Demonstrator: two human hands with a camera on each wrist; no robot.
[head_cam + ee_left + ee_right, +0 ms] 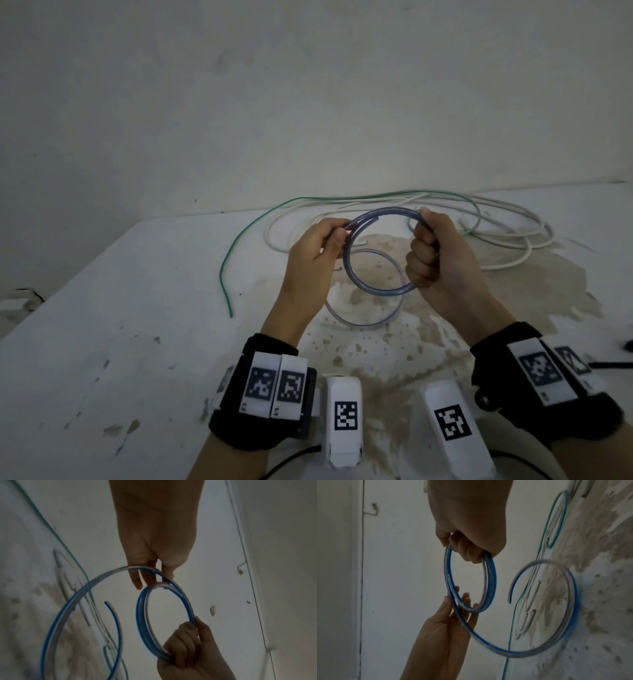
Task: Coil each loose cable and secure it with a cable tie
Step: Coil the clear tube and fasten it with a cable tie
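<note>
A clear cable with a blue stripe (pixel 363 286) is wound into a small coil held above the table. My right hand (pixel 428 246) grips the coil's right side in a fist, also seen in the right wrist view (pixel 467 550). My left hand (pixel 329 236) pinches the coil's left side between thumb and fingers (pixel 150 577). The cable's loose tail (pixel 359 323) curves in a wider loop below the coil (pixel 491 577), and its free end (pixel 107 602) hangs unheld. A green cable (pixel 239 240) and several white cables (pixel 496 219) lie loose behind.
The white table (pixel 120 342) has a large brown stained patch under my hands. A wall stands right behind the cables. Dark thin items (pixel 613 365) lie at the right edge. The table's left edge runs diagonally at the far left.
</note>
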